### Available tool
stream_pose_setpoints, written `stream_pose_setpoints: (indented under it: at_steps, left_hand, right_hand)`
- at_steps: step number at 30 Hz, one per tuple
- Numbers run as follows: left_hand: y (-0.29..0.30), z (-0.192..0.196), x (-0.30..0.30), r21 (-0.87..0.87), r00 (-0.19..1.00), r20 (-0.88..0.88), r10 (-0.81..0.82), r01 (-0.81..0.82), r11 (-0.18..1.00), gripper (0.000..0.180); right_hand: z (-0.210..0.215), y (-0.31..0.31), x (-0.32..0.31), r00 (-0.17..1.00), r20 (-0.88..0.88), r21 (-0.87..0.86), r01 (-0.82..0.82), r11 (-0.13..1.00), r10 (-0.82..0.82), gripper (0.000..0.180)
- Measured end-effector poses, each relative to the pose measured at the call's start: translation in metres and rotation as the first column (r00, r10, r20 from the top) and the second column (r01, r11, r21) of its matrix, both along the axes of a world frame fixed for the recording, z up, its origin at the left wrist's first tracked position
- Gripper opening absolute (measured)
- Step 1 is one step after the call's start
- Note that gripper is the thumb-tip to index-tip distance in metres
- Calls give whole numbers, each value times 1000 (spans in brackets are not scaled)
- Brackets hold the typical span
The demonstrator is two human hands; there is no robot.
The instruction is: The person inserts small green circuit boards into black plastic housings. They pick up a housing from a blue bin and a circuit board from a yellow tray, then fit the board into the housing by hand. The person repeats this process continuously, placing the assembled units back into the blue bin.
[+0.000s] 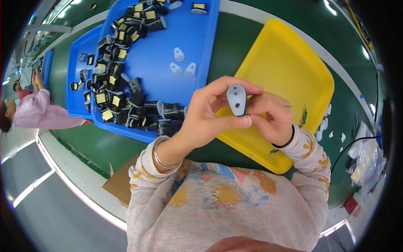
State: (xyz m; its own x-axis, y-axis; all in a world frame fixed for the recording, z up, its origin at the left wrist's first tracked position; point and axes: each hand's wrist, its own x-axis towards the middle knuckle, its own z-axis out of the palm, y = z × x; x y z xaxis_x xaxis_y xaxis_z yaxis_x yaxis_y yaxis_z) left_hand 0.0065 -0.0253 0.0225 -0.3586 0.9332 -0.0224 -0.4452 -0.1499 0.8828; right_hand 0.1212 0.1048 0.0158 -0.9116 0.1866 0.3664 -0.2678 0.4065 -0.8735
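Note:
My left hand (205, 111) grips a grey teardrop-shaped plastic part (236, 101) between thumb and fingers, with its flat face and round holes turned up. Close against its right edge, my right hand (273, 115) is closed in a pinch. A thin dark wire (289, 106) sticks out past the right hand's fingers; the pinched end is mostly hidden. Both hands are over the near left side of a yellow tray (289, 54). Left of them, a blue tray (155, 63) holds many black housings with pale yellow pads (100, 97) and a few loose grey teardrop pieces (179, 54).
Small green circuit boards (304, 114) lie in the yellow tray. White scraps (322, 128) and a clear plastic bag (365, 155) are on the green table at right. Another blue tray (75, 63) stands farther left, near a person in pink (50, 111). A cardboard box (121, 182) sits lower left.

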Motion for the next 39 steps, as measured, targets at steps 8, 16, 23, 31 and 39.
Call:
stream_pose_setpoints:
  at_steps: [8, 16, 23, 31, 39]
  left_hand:
    - [-6, -6, -50, -134, 811, -564, 155, -276, 952, 46]
    - [-40, -44, -198, 90, -336, -903, -269, -758, 646, 35]
    - [-31, -46, -221, -50, -208, -940, -269, -697, 715, 21]
    - [-2, 9, -134, -51, 797, -497, 342, -421, 906, 15]
    - [19, 14, -32, -99, 928, -354, 112, -157, 983, 17]
  right_hand:
    - [-1, 31, -59, 997, 69, 207, 10, 978, -24, 7]
    - [-73, 242, -127, 764, 47, 850, 308, 428, -643, 16]
    - [-1, 198, -54, 880, 113, 689, 266, 674, -462, 33]
    - [-11, 90, 108, 534, 375, 830, 171, 531, -758, 21]
    - [-19, 63, 94, 725, 249, 737, 288, 611, -642, 18]
